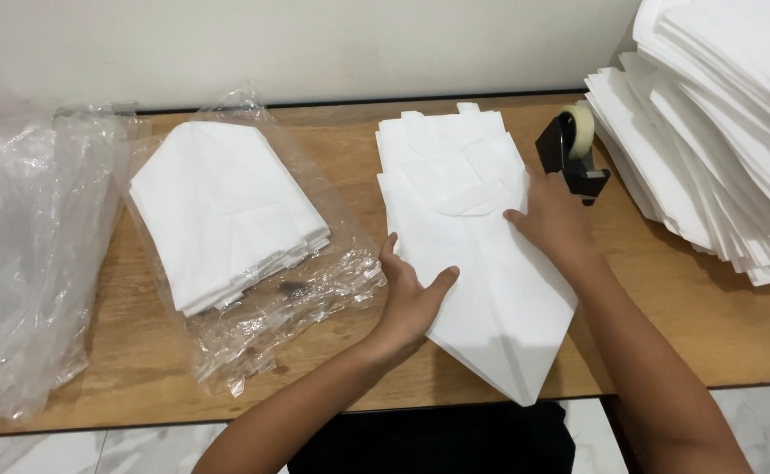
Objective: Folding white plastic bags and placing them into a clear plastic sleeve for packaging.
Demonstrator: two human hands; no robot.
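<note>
- Head view, step in hand: squaring up a folded white fabric stack (482, 263) on the wooden counter (666, 316). My read: aligning or flattening, not yet lifting.
- Stack sits mid-counter, long axis running away from the person; its pointed near end overhangs the counter's front edge.
- Left hand (411, 303): released, not clenched, palm against the stack's left edge, thumb lying on top, fingers along the side. It touches the stack without gripping it.
- Right hand (552, 215): open and flat, pressing down on the stack's upper right part, fingers spread toward the middle fold. No grasp.
- Both forearms come in from the near edge, the right one steeper, crossing the stack's right corner.
- Black tape dispenser (571, 154) just beyond the right hand, right of the stack, touching or nearly touching its edge; I cannot tell which.
- Left of the stack: another folded white bundle (223, 211) lying on clear plastic wrap (262, 325), apart from the stack.
- Far left of the stack: loose plastic sheeting (25, 254). Far right: tall pile of white sheets (719, 132).
- Next move, as a judgement: needs a firm hold-down with the right hand while the left tidies the edge; the overhanging tip could slip.
</note>
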